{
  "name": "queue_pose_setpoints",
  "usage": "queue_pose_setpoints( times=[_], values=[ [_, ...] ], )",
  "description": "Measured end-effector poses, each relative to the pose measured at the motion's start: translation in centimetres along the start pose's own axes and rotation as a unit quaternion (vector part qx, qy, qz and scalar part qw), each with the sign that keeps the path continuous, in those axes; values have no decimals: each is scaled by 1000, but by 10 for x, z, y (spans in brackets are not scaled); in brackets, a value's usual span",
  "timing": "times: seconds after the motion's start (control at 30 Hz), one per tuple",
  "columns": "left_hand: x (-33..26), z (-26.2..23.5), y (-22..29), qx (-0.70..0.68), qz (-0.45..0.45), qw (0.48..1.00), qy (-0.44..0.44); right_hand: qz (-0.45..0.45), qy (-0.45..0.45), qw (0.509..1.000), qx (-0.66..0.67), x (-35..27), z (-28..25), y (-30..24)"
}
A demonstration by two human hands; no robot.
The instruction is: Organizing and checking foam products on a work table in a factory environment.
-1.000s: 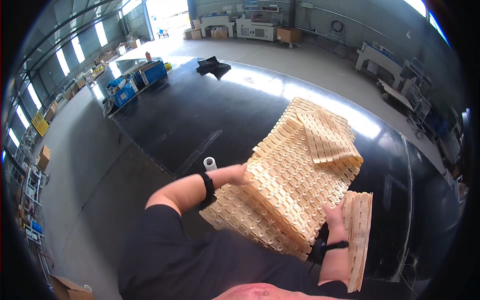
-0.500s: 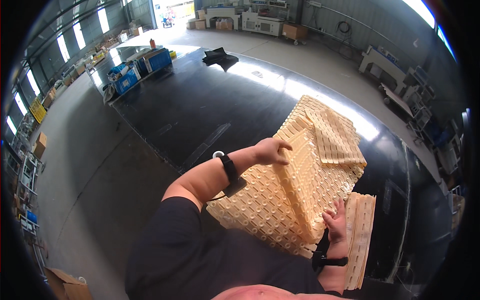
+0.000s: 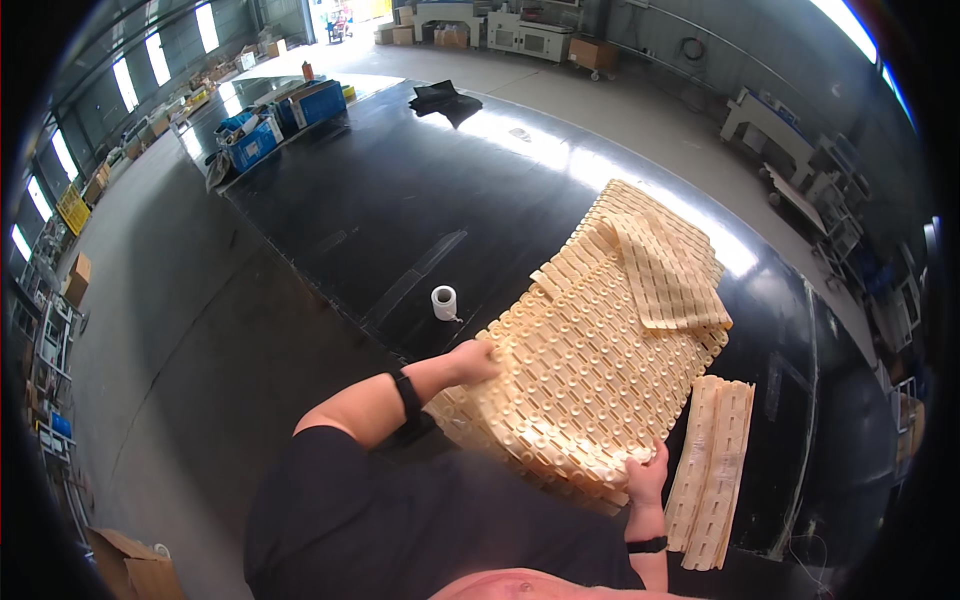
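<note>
A beige, flexible sheet (image 3: 580, 375) covered with rows of raised rings and slots lies over the near part of the black table. My left hand (image 3: 474, 362) is closed on its left edge. With my right hand (image 3: 647, 474) I grip the near right corner. Between my hands the near edge is lifted and curves over another beige layer below it. A smaller slotted beige piece (image 3: 672, 280) rests across the sheet's far right part. Just right of my right hand lie long beige strips (image 3: 712, 470), side by side. My fingertips are partly hidden by the sheet.
A white roll (image 3: 445, 303) stands on the black table (image 3: 400, 200) beyond my left hand. Farther off are a crumpled black item (image 3: 445, 103) and blue bins (image 3: 250, 143) with things in them. An open cardboard box (image 3: 135, 565) sits at the lower left.
My left hand has come down and left, laying the raised fold of the sheet flat. My right hand has closed on the near corner. The white roll is now in full view.
</note>
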State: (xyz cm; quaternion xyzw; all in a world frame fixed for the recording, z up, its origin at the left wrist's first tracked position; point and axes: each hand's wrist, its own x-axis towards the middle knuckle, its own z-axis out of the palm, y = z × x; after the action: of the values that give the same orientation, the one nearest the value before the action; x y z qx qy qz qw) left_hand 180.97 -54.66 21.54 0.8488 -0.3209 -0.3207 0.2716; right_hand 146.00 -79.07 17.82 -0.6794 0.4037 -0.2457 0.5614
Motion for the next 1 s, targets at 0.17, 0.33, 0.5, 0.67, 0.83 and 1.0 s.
queue_pose_setpoints(
  times=[0.17,0.33,0.5,0.67,0.83,1.0],
  values=[
    [24,-71,109,-217,250,931,151,-202,55,962,-178,71,11,-120],
    [-22,-110,105,-214,380,836,335,-401,201,882,-148,66,-44,-176],
    [-51,0,17,17,202,955,216,-180,-20,949,-256,32,-1,-50],
    [-53,48,-21,55,94,982,153,-174,0,912,-371,14,10,-4],
    [-67,38,-24,185,229,938,182,-191,73,838,-506,-14,15,-34],
    [-58,40,-44,184,429,881,75,-284,-266,789,-476,-39,34,-15]
  ],
)
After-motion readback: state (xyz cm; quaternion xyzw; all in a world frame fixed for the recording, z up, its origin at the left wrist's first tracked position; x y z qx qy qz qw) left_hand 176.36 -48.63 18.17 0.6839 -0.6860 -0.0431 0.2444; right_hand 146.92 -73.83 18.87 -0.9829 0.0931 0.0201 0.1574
